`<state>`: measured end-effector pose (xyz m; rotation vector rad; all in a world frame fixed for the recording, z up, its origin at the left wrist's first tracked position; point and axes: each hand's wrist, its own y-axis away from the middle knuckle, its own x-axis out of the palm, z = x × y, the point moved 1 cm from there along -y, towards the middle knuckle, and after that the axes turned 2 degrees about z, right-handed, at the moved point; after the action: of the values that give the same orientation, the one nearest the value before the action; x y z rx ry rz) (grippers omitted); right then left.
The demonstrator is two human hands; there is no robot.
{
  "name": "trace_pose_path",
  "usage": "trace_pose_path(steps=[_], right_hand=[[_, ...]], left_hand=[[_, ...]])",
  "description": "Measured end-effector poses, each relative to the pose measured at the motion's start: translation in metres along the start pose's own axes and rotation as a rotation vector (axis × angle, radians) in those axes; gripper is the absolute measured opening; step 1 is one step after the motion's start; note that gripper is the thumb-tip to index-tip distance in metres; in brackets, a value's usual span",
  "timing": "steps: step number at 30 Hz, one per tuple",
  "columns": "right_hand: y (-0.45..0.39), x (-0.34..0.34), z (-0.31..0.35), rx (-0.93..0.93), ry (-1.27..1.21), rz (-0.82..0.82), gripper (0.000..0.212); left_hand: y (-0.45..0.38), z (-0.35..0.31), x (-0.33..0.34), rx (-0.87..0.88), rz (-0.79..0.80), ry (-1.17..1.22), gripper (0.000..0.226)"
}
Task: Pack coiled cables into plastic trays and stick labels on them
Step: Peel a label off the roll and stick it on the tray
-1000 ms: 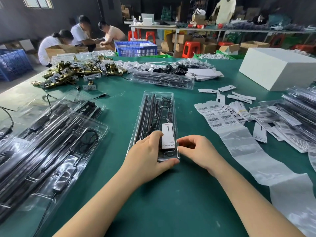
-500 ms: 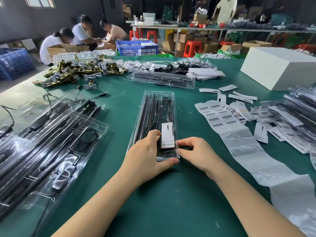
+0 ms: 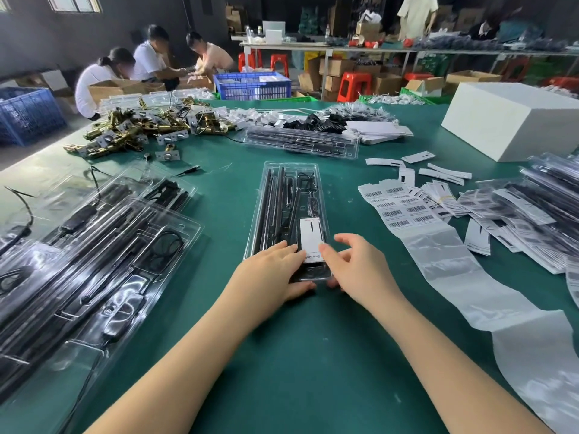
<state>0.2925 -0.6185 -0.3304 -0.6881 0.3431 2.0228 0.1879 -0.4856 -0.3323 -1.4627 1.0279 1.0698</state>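
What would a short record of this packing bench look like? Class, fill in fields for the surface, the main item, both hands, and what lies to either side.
Surface: green table
Main item: clear tray holding black rods and a cable, white card on top
Left hand: flat on the tray's near end
Right hand: fingers at the card's near edge
Left side: packed trays
Right side: barcode label sheet

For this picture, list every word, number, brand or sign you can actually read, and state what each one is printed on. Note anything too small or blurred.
"Grow Ligh…", partly read and cut off by the left hand: on the white card in the clear tray.
Barcodes and small print on the label sheet: too small to read.
Printing on the scattered tags: not legible.
Nothing else readable.
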Motion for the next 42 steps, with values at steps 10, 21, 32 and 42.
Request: trace_pose_path(steps=[10,21,32,42], right_hand=[[-0.004,-0.004,0.004,0.275,-0.629,0.120,0.019],[-0.005,-0.004,-0.004,0.104,-0.762,-0.026,0.028],[0.002,-0.008,0.007,-0.063,-0.821,0.086,0.023],[-0.007,-0.016,-0.001,0.019,-1.055,0.239,0.028]], left_hand=[[-0.008,-0.025,0.009,0.125,-0.449,-0.134,0.049],[-0.001,0.015,0.005,-0.576,-0.296,0.979,0.089],[-0.021,0.010,-0.024,-0.761,-0.193,1.741,0.055],[-0.029,0.015,-0.003,-0.827,-0.412,1.789,0.041]])
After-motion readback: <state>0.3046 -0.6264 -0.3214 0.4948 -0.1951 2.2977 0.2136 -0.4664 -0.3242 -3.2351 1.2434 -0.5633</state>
